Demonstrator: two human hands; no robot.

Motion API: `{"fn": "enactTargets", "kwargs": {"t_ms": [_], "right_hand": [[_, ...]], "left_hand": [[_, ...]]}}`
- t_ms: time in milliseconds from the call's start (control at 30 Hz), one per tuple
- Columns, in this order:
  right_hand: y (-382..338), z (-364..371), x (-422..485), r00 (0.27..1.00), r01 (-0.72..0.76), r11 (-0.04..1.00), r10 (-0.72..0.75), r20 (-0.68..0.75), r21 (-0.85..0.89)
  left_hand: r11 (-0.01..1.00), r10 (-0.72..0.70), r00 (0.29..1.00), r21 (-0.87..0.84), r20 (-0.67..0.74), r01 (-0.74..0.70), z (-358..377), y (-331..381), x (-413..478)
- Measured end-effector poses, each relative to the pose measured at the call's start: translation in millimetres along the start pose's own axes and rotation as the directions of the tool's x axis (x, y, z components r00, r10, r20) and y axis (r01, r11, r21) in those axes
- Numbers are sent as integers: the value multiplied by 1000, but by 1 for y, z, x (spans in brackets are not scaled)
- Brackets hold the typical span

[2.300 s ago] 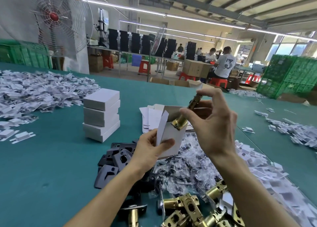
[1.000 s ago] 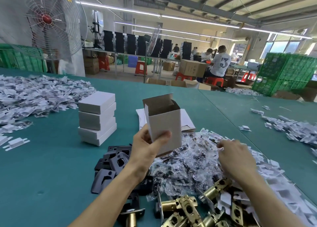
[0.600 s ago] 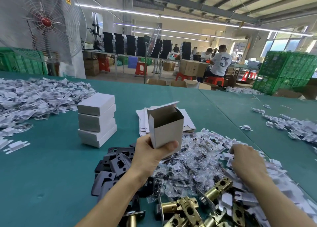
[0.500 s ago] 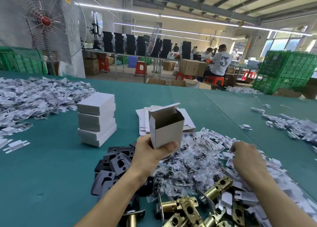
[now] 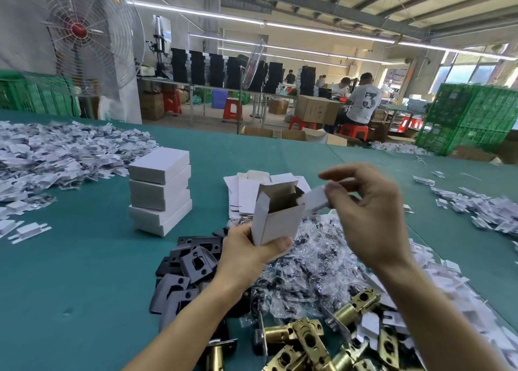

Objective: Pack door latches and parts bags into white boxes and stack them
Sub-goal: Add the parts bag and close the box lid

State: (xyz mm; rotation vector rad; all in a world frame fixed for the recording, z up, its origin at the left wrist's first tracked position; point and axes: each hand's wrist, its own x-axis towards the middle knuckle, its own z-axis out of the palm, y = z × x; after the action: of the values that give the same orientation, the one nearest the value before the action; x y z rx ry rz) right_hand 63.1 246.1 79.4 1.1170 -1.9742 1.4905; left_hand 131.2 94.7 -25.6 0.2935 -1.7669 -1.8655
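The right hand (image 5: 364, 216) pinches a small white piece (image 5: 316, 199) between thumb and curled fingers, the forefinger raised above it; the piece is blurred, so I cannot tell what it is; its left end sits at the open mouth of the box (image 5: 276, 222), at the right rim. The left hand (image 5: 246, 258) grips that box low down, thumb pressed across its near face, the other fingers hidden behind it; the box is held upright in the air, its top flaps standing open, above the table (image 5: 70, 286).

Beneath both hands lies a heap of clear bags (image 5: 308, 267); just left of the heap dark plates (image 5: 193, 264) overlap one another; nearer, brass latches (image 5: 302, 340) lie jumbled, some touching the bags. Beyond the box flat blanks (image 5: 244, 191) lie on the table; left of them, apart, stands a stack (image 5: 159, 191) of closed white boxes, a little askew. White scraps (image 5: 56, 152) spread across the far left; more lie along the right edge.
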Motion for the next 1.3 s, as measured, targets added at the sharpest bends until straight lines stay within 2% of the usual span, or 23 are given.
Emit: {"fn": "enactTargets", "kwargs": {"t_ms": [167,233,333,467,533,667,767,967,1100,1167,1300], "right_hand": [[-4,28,-1,976,106,975,-139,-165,-193],[-2,30,-3,964,168,946,-216,-153,-277],[0,28,-5,965,221,889,-258,-40,-401],[0,14,-2,959,285,851,-250,135,-441],[-1,9,-2,949,299,861,-225,219,-411],[-5,-1,4,935,218,929,-111,338,-299],[-6,-8,10,897,252,913,-96,431,-321],[-7,-11,13,886,309,862,-107,451,-403],[-15,-9,13,839,421,737,-96,535,-528],[-19,-9,12,824,429,731,-76,561,-531],[-24,-13,10,890,343,759,-74,450,-553]], "left_hand": [[999,-20,1000,32,11,20,8,-1,-3],[998,-45,999,43,-11,46,10,-1,-4],[997,-50,999,53,-13,51,9,0,-3],[996,-73,997,44,-23,74,8,0,-3],[995,-92,995,35,-32,93,7,1,-2],[994,-103,995,35,-12,103,6,-2,-2],[997,-65,998,50,10,64,5,-4,0],[998,16,1000,53,22,-17,6,-6,-2],[988,95,993,125,-63,-86,5,-6,2],[975,154,981,181,-122,-130,5,-7,2],[955,277,943,159,-184,-250,3,-6,1]]}}
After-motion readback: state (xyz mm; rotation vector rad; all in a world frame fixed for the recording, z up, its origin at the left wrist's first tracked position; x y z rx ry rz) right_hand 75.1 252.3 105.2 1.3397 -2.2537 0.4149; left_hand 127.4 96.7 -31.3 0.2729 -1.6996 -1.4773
